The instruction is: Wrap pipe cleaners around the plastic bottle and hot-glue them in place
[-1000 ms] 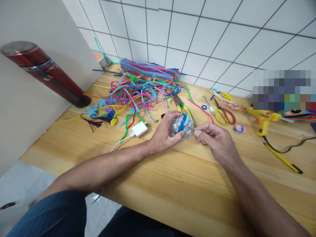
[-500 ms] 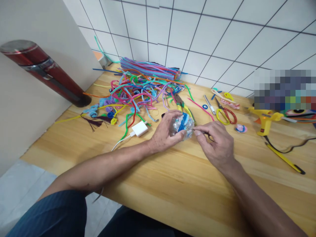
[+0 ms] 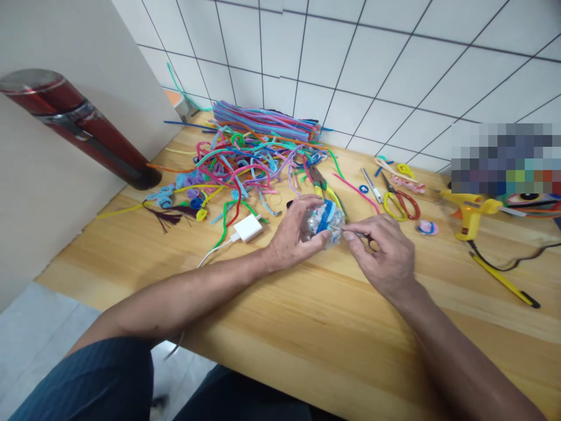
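My left hand point(image 3: 298, 234) is wrapped around a clear, bumpy plastic piece point(image 3: 312, 224) with blue and light-blue fuzzy strips across it, held just above or on the table. Its thumb presses the near side. From the right, my right hand point(image 3: 385, 251) pinches a thin metal tool point(image 3: 363, 235), whose tip meets the right edge of the clear piece. The tool's exact kind is hard to make out, as my fingers cover most of it. Right behind the clear piece lie pliers point(image 3: 319, 178) with yellow-green handles.
Tangled pipe cleaners point(image 3: 245, 161) and a stacked bundle point(image 3: 267, 121) lie along the tiled wall. A white charger point(image 3: 248, 228) is left of my hands, a red flask point(image 3: 100, 134) farther left. Scissors point(image 3: 408, 206), a craft knife point(image 3: 371, 185) and a yellow glue gun point(image 3: 473, 213) lie right.
Both hands keep nearly the same place and hold. The metal tool's tip has shifted very slightly at the clear piece's edge.
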{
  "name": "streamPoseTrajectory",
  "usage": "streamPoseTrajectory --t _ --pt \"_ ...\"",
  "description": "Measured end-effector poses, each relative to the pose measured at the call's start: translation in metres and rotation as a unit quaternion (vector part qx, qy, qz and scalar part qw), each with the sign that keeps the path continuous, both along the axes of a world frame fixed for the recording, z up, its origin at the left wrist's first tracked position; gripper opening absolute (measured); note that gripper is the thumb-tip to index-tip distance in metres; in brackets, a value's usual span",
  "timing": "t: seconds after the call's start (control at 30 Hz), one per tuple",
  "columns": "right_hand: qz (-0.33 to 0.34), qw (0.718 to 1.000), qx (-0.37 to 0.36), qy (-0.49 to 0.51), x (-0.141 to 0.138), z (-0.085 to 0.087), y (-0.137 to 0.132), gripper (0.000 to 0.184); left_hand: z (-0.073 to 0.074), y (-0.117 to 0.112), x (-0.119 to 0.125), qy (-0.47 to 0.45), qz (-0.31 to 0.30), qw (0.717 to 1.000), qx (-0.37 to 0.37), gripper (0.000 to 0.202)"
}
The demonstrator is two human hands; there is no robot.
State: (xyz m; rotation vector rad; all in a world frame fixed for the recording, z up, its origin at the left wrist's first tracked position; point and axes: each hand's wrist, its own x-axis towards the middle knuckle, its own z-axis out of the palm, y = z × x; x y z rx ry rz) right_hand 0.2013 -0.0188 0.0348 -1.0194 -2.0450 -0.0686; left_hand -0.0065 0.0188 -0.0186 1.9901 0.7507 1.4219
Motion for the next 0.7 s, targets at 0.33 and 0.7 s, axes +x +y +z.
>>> streamPoseTrajectory --t 0.33,0.7 --pt "-0.021 0.999 -0.037 0.006 0.0003 0.003 -0.0012 0.011 -0.0005 0.0 -0.0006 0.005 -0.001 1.0 -0.011 0.051" --pt "-0.016 0.999 -0.036 0.0 0.0002 0.0023 -0.0006 0.011 -0.0002 0.0001 -0.0005 0.01 -0.001 1.0 -0.013 0.051"
